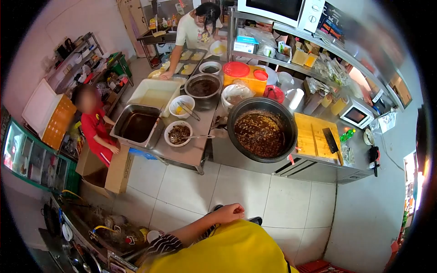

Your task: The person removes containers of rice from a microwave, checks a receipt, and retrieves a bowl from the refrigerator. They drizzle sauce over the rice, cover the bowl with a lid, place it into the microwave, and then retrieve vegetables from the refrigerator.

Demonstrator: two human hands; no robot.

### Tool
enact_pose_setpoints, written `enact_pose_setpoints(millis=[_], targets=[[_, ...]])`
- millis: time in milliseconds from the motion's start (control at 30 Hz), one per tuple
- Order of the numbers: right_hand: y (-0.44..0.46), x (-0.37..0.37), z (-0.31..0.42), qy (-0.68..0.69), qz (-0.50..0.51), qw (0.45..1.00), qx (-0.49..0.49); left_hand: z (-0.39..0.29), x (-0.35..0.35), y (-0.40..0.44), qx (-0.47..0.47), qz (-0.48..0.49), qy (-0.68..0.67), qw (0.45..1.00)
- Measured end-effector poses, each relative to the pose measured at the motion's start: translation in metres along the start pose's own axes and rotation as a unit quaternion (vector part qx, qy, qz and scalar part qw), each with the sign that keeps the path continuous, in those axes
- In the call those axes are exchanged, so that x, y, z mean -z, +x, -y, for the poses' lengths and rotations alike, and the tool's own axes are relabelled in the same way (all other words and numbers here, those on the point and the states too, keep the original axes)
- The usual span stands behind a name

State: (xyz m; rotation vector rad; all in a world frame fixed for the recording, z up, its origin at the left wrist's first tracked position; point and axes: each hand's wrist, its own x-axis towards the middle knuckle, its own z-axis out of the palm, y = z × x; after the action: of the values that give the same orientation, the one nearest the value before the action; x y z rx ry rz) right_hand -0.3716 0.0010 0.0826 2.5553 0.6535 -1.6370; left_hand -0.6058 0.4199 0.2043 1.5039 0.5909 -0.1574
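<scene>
My left hand (230,213) is in front of the yellow apron (218,252), above the tiled floor, its fingers curled in and nothing visible in them. My right hand is out of sight. Ahead of me a large dark pot (261,129) of brown sauce with chopped bits stands on a steel counter. Beside it lies a wooden board (314,139) with a cleaver (330,140). On the steel table to the left are a bowl of dark food (177,133) with a ladle, a bowl with tongs (181,106) and a deep tray of dark liquid (138,125).
Across the table a person (195,34) leans over small trays, holding a bowl. Another person in red (96,125) stands at the left by a cardboard box (119,170). Gas bottles and pans are at lower left. A shelf (291,68) with a microwave hangs over the counter.
</scene>
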Motion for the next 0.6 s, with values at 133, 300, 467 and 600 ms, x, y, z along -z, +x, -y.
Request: enact_pose_setpoints(millis=[133, 300, 467, 600], targets=[[-0.002, 0.0, 0.009, 0.006, 0.0, 1.0, -0.014, 0.01, 0.004, -0.011, 0.002, -0.049, -0.022, 0.999], [0.043, 0.003, 0.028, 0.008, -0.045, 0.993, 0.109, 0.029, 0.009, -0.023, 0.025, -0.057, -0.03, 0.998], [0.058, 0.022, 0.086, 0.077, -0.122, 0.968, 0.207, 0.049, 0.016, -0.025, 0.029, -0.071, 0.0, 0.997], [0.06, 0.017, 0.092, 0.092, -0.112, 0.969, 0.201, 0.07, 0.015, -0.025, 0.027, -0.122, 0.025, 0.992]])
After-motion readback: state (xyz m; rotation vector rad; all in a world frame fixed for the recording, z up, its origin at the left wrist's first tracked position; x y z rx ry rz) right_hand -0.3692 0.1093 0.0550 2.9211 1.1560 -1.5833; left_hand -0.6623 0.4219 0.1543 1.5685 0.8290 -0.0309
